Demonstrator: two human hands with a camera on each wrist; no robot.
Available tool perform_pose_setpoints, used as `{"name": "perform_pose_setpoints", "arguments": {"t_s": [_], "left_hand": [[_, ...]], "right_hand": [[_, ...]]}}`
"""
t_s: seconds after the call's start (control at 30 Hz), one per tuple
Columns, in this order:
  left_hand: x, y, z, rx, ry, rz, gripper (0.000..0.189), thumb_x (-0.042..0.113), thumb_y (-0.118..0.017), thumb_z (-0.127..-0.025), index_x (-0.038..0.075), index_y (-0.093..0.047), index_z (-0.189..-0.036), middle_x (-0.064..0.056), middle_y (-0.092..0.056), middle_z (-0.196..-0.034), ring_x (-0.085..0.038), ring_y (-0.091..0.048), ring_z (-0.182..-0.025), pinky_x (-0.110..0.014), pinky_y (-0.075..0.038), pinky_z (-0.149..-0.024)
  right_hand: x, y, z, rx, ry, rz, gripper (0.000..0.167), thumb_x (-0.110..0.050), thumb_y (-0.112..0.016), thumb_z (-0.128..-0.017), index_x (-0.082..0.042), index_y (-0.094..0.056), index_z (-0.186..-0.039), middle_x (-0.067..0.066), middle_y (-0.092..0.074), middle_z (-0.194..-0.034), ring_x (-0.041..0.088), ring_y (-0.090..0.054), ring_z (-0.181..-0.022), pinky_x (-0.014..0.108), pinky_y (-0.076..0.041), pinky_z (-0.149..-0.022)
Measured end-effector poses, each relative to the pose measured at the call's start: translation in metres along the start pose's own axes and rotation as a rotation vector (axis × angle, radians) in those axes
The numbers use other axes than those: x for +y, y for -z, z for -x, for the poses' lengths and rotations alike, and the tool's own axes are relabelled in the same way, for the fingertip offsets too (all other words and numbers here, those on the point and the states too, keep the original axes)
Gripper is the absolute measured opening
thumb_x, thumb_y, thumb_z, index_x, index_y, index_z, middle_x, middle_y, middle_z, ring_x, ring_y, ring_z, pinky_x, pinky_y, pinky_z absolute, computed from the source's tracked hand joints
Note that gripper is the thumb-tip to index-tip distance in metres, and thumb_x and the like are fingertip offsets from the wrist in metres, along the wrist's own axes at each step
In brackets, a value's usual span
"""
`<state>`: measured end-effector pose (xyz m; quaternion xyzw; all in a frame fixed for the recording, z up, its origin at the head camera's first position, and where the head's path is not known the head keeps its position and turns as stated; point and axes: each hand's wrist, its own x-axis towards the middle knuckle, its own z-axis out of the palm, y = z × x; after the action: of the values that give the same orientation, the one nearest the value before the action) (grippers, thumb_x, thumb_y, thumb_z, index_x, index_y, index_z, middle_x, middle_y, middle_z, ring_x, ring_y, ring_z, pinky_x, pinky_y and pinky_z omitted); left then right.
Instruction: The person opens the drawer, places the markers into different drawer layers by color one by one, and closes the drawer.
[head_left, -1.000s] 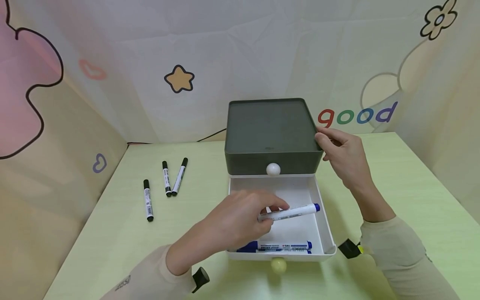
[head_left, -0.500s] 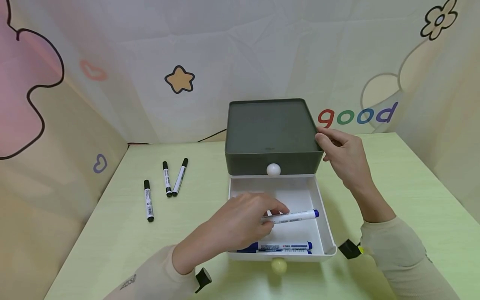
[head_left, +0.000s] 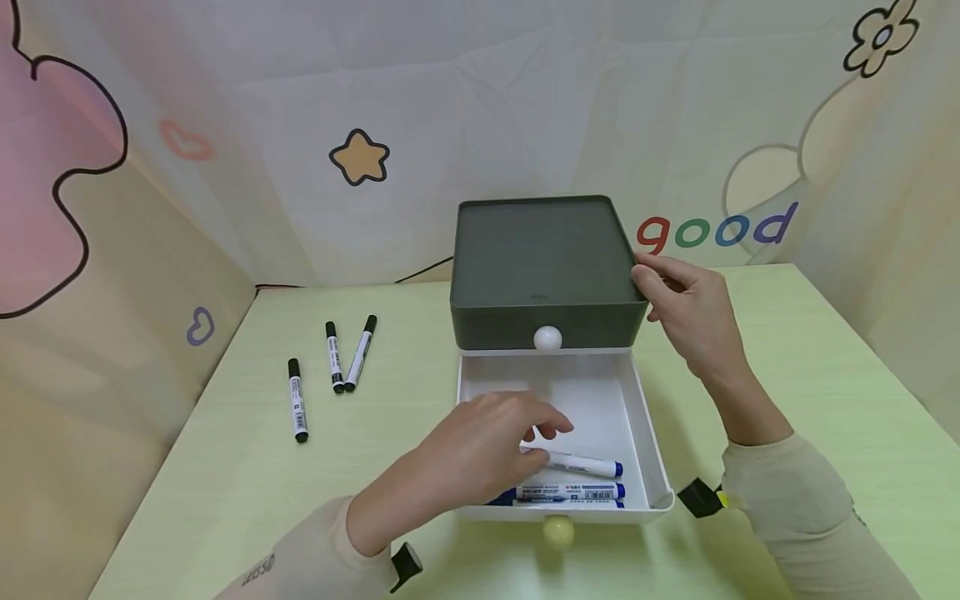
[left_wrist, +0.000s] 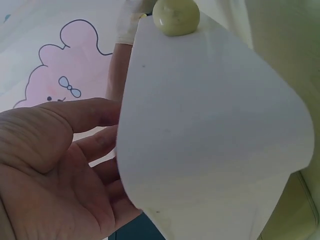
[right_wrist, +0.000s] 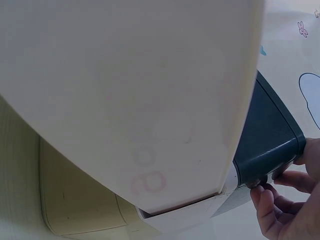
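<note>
The open white drawer [head_left: 592,392] sticks out of a small two-drawer desktop organizer with a dark green top unit [head_left: 543,254]. Over the drawer hovers my left hand [head_left: 480,442], its thumb and fingers apart. Just under the thumb, a blue-capped whiteboard marker [head_left: 585,464] lies in the drawer; its left end is hidden by the hand. More blue markers [head_left: 570,492] lie along the drawer's front wall. My right hand [head_left: 693,321] holds the organizer's right top edge with thumb and fingertips. In the left wrist view, the drawer front [left_wrist: 215,110] covers the fingertips.
To the left on the table [head_left: 225,500] lie three black-capped markers [head_left: 297,404]. A pale yellow knob [head_left: 558,532] projects from the drawer front, and a white knob [head_left: 547,338] from the upper unit. A printed curtain [head_left: 525,108] hangs behind.
My left hand has lowered the blue-capped marker into the drawer and let go of it; its fingers have spread. The right hand has stayed at the organizer's edge.
</note>
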<state>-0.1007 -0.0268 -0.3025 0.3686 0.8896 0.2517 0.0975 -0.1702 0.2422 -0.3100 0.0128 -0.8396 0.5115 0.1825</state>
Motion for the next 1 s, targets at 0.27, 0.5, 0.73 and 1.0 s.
{"name": "perform_pose_setpoints", "arguments": {"t_s": [0.27, 0.5, 0.73, 1.0], "left_hand": [[0.005, -0.007, 0.015, 0.097, 0.025, 0.142, 0.02, 0.008, -0.072, -0.094, 0.013, -0.078, -0.112, 0.01, -0.072, -0.094, 0.004, -0.06, -0.076, -0.019, -0.049, -0.069], [0.008, -0.014, 0.029, 0.163, 0.039, 0.251, 0.016, 0.01, -0.075, -0.094, 0.011, -0.079, -0.109, 0.011, -0.071, -0.092, 0.004, -0.057, -0.072, -0.018, -0.049, -0.065], [0.013, -0.023, 0.042, 0.162, 0.046, 0.393, 0.011, 0.011, -0.076, -0.094, 0.008, -0.079, -0.105, 0.015, -0.066, -0.082, 0.002, -0.056, -0.07, -0.017, -0.051, -0.066], [0.014, -0.033, 0.05, 0.138, 0.058, 0.389, 0.013, 0.013, -0.077, -0.094, 0.012, -0.079, -0.107, 0.017, -0.066, -0.083, 0.003, -0.054, -0.07, -0.016, -0.051, -0.066]], "right_hand": [[0.001, 0.0, 0.0, -0.002, -0.002, 0.002, 0.04, -0.026, -0.056, -0.106, -0.007, -0.064, -0.141, 0.015, -0.066, -0.123, 0.013, -0.055, -0.08, 0.016, -0.049, -0.062], [0.0, 0.0, 0.001, 0.0, 0.007, 0.005, 0.04, -0.026, -0.056, -0.107, -0.007, -0.064, -0.141, 0.015, -0.067, -0.122, 0.017, -0.055, -0.082, 0.016, -0.049, -0.063], [-0.001, 0.0, 0.001, 0.007, 0.003, 0.004, 0.04, -0.027, -0.057, -0.106, -0.008, -0.065, -0.14, 0.013, -0.067, -0.118, 0.016, -0.056, -0.079, 0.017, -0.049, -0.062], [-0.001, 0.0, 0.0, -0.002, -0.001, 0.0, 0.04, -0.026, -0.056, -0.106, -0.008, -0.064, -0.141, 0.009, -0.065, -0.117, 0.014, -0.055, -0.08, 0.016, -0.049, -0.062]]}}
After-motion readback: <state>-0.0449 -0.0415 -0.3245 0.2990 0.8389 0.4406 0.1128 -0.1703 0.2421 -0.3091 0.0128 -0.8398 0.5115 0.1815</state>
